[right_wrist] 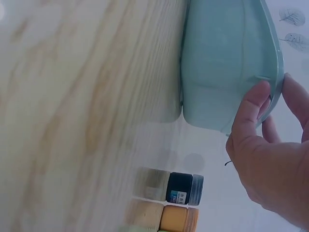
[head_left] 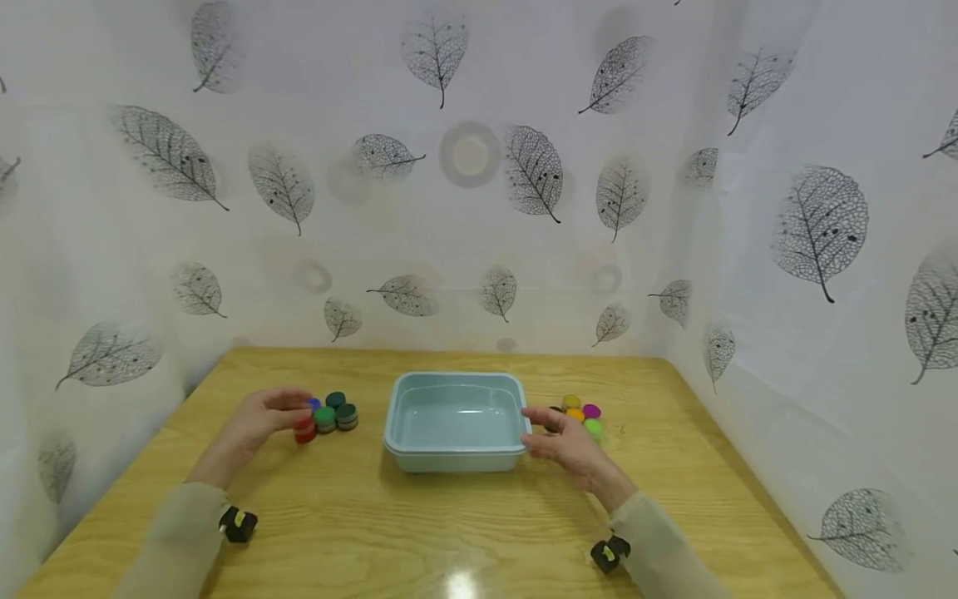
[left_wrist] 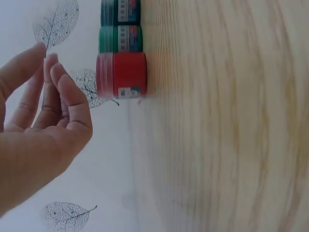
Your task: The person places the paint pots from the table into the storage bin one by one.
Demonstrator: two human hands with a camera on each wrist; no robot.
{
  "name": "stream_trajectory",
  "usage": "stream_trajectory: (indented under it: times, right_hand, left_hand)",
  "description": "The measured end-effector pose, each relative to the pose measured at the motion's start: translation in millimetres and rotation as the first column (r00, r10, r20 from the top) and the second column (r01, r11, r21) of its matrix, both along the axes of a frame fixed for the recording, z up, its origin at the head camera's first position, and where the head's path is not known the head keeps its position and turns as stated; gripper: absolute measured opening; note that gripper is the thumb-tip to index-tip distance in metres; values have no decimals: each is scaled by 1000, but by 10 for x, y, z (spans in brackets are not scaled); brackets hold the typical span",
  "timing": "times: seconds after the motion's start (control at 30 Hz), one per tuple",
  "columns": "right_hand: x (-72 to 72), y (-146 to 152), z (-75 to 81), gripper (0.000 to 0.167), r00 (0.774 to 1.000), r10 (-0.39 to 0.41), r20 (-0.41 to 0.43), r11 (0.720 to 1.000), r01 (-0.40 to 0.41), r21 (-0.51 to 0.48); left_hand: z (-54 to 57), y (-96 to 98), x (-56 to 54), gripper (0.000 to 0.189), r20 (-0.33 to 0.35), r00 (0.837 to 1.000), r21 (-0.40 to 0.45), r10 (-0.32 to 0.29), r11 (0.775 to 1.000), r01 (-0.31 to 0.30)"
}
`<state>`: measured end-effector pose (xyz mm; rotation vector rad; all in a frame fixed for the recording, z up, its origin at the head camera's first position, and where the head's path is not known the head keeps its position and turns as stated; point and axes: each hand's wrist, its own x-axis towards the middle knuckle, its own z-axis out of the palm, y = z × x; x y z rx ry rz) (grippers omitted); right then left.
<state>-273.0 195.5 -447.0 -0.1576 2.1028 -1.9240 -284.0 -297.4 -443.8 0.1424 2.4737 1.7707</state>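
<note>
A light blue plastic tub [head_left: 455,462] stands on the table, with my right hand [head_left: 572,453] at its right end. In the right wrist view, the fingers and thumb of that hand [right_wrist: 273,159] pinch the rim of the tub [right_wrist: 217,72]. My left hand [head_left: 254,428] hovers beside a cluster of paint jars on the left, its fingers loosely bent and holding nothing. Nearest to it are a red jar [head_left: 304,431] and a blue jar [head_left: 314,404], partly hidden by the fingers. A green jar [head_left: 325,419] and two dark green ones stand beside them.
Right of the tub sits another cluster: a yellow jar [head_left: 571,402], an orange jar [head_left: 575,413], a magenta jar [head_left: 591,412], a lime green jar [head_left: 594,428] and a black jar [right_wrist: 179,188]. Leaf-printed curtains [head_left: 464,216] enclose the wooden table [head_left: 419,532] at the back and sides.
</note>
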Motion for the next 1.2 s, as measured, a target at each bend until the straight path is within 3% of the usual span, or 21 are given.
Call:
stream_trajectory:
  times: [0.17, 0.5, 0.7, 0.93, 1.2]
  right_hand:
    - [-18, 11, -7, 58, 1000, 11, 19, 1000, -10, -22]
    - [-20, 16, 0, 59, 998, 35, 58, 998, -32, -44]
    - [-27, 43, -6, 59, 997, 66, 49, 996, -63, -65]
    - [-29, 72, -4, 56, 997, 50, 61, 998, -47, -46]
    - [-42, 41, 16, 55, 998, 20, 52, 999, -19, -31]
  left_hand:
    - [4, -55, -10, 53, 34, 999, -59, -15, 998, 17]
    - [-90, -110, -36, 56, 105, 994, -182, -18, 983, 37]
    - [-82, -96, -22, 54, 120, 991, -187, -52, 980, 74]
    - [-95, -96, -10, 55, 182, 980, -165, -85, 979, 116]
    - [-49, -86, -39, 53, 197, 979, -186, -60, 978, 97]
